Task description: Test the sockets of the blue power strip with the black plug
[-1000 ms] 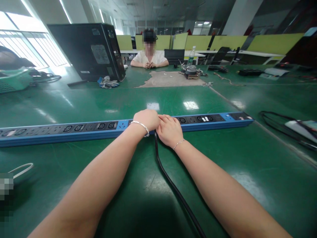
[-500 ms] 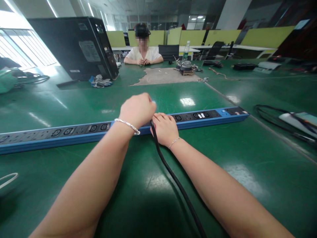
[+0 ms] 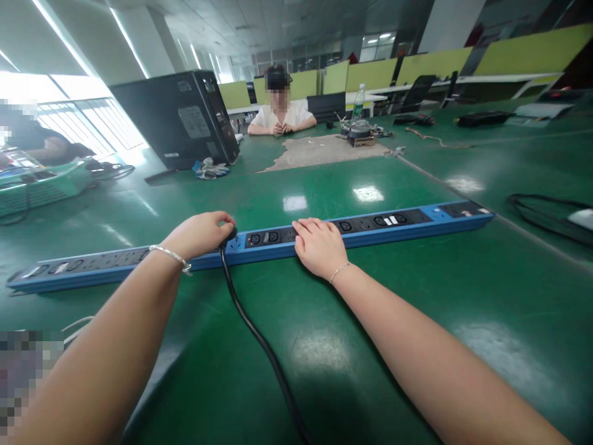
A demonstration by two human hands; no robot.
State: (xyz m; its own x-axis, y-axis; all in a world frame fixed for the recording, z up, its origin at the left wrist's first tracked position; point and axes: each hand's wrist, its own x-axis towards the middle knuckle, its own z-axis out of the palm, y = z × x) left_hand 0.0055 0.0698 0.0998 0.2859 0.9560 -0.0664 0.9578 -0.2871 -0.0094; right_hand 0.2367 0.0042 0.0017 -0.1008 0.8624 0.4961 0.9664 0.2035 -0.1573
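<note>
Left hand (image 3: 199, 235) pinching a black plug (image 3: 232, 234), right hand (image 3: 322, 247) bracing a blue socket strip (image 3: 271, 252)

The long strip is lying crosswise on the glossy green surface (image 3: 417, 266), well in from the far edge, where a person (image 3: 280, 118) is sitting. The left hand is curling almost closed around the plug at the strip, its fingers hiding whether any pins are sitting in a socket. The right hand is resting nearly flat, palm down, over the strip, gripping nothing.

The strip's ridged casing is looking like painted metal, probably stiff and fairly heavy, and likely sliding easily on the smooth surface; its long sides are offering the surest hold. The black socket inserts are appearing to be hard plastic. The plug's rounded body is seeming the firmer place for fingers, while the thick, rubbery cord (image 3: 262, 340) is curving toward the near side, bendable but springy.
</note>
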